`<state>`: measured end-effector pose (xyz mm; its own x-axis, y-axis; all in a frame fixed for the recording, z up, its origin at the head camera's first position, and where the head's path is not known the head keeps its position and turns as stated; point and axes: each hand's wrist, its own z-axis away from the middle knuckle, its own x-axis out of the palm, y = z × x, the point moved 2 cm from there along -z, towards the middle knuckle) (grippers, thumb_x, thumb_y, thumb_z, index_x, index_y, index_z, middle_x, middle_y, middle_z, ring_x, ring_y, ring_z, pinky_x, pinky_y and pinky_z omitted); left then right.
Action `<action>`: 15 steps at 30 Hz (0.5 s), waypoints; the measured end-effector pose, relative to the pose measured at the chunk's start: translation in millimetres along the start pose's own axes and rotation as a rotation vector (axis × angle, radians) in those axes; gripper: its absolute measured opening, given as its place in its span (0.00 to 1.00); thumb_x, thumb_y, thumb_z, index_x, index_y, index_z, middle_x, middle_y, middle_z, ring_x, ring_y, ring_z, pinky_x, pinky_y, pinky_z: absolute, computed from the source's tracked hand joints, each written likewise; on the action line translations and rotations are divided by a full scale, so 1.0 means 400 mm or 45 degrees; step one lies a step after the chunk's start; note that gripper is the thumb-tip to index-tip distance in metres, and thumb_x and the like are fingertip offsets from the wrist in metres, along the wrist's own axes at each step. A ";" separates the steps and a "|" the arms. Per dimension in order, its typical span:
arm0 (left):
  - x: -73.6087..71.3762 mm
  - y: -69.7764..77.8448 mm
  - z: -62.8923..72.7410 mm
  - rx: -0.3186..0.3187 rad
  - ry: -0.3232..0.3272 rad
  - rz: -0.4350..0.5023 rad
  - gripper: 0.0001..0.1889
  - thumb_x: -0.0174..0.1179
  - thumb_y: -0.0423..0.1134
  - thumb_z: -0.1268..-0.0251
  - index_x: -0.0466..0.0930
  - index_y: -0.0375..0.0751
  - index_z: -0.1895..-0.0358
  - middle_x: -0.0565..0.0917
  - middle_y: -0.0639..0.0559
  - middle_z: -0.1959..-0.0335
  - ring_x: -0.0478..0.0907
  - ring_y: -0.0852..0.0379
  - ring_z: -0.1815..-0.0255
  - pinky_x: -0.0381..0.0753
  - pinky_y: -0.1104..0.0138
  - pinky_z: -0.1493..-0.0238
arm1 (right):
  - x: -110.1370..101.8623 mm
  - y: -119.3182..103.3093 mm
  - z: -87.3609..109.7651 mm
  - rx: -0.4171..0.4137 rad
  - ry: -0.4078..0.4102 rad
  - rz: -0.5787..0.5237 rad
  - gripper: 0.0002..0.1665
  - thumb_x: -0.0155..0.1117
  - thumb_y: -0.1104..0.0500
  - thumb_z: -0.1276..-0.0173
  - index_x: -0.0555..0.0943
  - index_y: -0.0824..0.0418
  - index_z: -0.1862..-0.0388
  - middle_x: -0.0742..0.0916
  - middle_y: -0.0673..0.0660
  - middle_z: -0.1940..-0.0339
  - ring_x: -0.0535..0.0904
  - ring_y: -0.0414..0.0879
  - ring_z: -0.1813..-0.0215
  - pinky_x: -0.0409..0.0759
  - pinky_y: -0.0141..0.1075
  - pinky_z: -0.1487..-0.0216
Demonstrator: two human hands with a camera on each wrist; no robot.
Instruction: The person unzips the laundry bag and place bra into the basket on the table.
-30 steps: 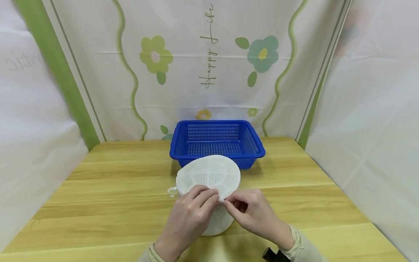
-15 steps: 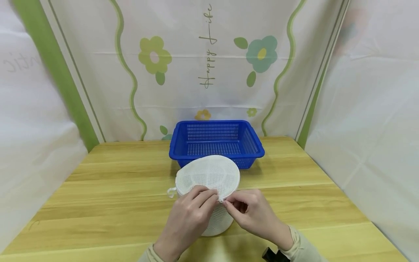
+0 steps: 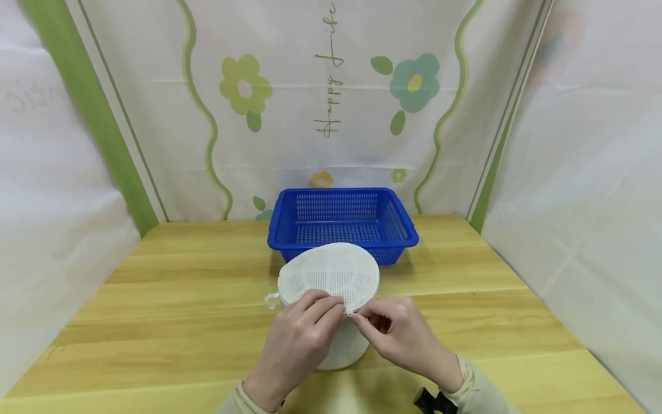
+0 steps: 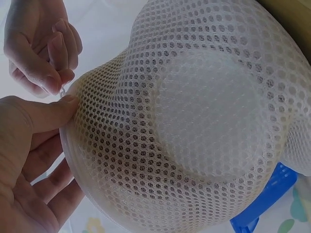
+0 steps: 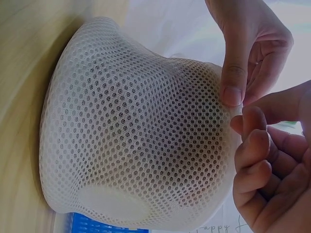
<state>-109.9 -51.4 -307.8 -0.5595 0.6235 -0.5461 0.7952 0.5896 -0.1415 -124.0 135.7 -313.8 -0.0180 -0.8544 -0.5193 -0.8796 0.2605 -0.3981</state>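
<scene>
A white mesh laundry bag [image 3: 336, 273], round and drum-shaped, stands upright on the wooden table in the head view. Its lid lies over the top, edged by a zipper seam, and a small loop sticks out at the left. My left hand [image 3: 305, 333] grips the near rim, thumb on the mesh side and fingers over the lid, as the left wrist view shows. Right beside it, my right hand [image 3: 400, 333] pinches the small zipper pull [image 3: 349, 314] between thumb and index finger. In the right wrist view the mesh side [image 5: 131, 121] bulges and dents near the hands.
Behind the bag, a blue plastic basket [image 3: 274, 233] with slotted walls sits at the table's back. The wooden table [image 3: 181, 310] is bounded by printed curtains [image 3: 289, 132] at the back and both sides. A black device [image 3: 434, 401] is on the right wrist.
</scene>
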 end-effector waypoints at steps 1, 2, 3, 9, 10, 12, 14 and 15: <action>0.000 0.000 0.001 0.000 0.003 0.001 0.10 0.54 0.32 0.28 0.86 0.37 0.63 0.86 0.50 0.62 0.80 0.54 0.60 0.83 0.68 0.57 | 0.001 0.000 0.000 0.001 -0.001 0.000 0.10 0.69 0.73 0.43 0.84 0.58 0.71 0.80 0.43 0.79 0.69 0.29 0.79 0.69 0.19 0.82; 0.000 0.000 0.002 0.003 0.010 0.002 0.11 0.53 0.32 0.28 0.86 0.37 0.64 0.86 0.50 0.62 0.80 0.55 0.61 0.83 0.68 0.57 | 0.002 0.001 0.000 -0.001 -0.002 0.001 0.10 0.69 0.73 0.43 0.84 0.57 0.72 0.80 0.43 0.79 0.69 0.29 0.79 0.69 0.19 0.82; -0.001 0.000 0.003 0.005 0.014 0.004 0.11 0.53 0.32 0.28 0.86 0.37 0.64 0.86 0.51 0.62 0.80 0.55 0.61 0.83 0.68 0.58 | 0.003 0.001 0.001 -0.004 -0.003 0.001 0.10 0.68 0.73 0.43 0.84 0.57 0.72 0.80 0.43 0.79 0.70 0.29 0.79 0.69 0.19 0.82; -0.003 -0.002 0.002 0.027 0.032 -0.007 0.13 0.51 0.32 0.27 0.87 0.37 0.63 0.86 0.51 0.62 0.80 0.55 0.62 0.83 0.68 0.59 | 0.006 0.002 0.000 -0.014 -0.001 0.004 0.11 0.68 0.73 0.44 0.83 0.58 0.74 0.80 0.43 0.80 0.69 0.28 0.80 0.69 0.19 0.82; -0.003 -0.003 0.001 0.030 0.029 -0.012 0.13 0.51 0.31 0.27 0.87 0.37 0.63 0.86 0.51 0.61 0.80 0.55 0.62 0.83 0.68 0.59 | 0.006 0.002 0.000 -0.013 0.001 0.006 0.11 0.68 0.73 0.44 0.83 0.58 0.74 0.80 0.43 0.80 0.69 0.28 0.80 0.69 0.19 0.83; -0.004 -0.005 -0.002 0.038 0.025 -0.019 0.13 0.51 0.31 0.29 0.88 0.37 0.63 0.87 0.51 0.61 0.80 0.55 0.62 0.83 0.69 0.59 | 0.005 0.001 -0.003 -0.013 0.003 0.010 0.11 0.68 0.73 0.43 0.83 0.58 0.74 0.80 0.43 0.80 0.69 0.28 0.80 0.69 0.18 0.83; -0.005 -0.007 -0.003 0.048 0.027 -0.024 0.13 0.52 0.30 0.31 0.88 0.37 0.63 0.87 0.51 0.61 0.80 0.55 0.62 0.83 0.68 0.59 | 0.002 0.001 -0.004 -0.011 0.006 0.011 0.11 0.68 0.73 0.43 0.83 0.58 0.74 0.79 0.43 0.81 0.69 0.28 0.80 0.68 0.18 0.83; -0.005 -0.008 -0.004 0.052 0.028 -0.024 0.13 0.51 0.29 0.32 0.88 0.37 0.63 0.87 0.51 0.61 0.80 0.55 0.62 0.83 0.68 0.59 | 0.001 0.002 -0.005 -0.008 0.007 0.012 0.10 0.68 0.73 0.43 0.83 0.58 0.74 0.79 0.43 0.81 0.69 0.28 0.80 0.68 0.18 0.83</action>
<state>-111.7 -53.6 -305.0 -0.5792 0.6237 -0.5249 0.7930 0.5804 -0.1852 -125.5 134.5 -312.8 -0.0288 -0.8542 -0.5191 -0.8824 0.2657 -0.3883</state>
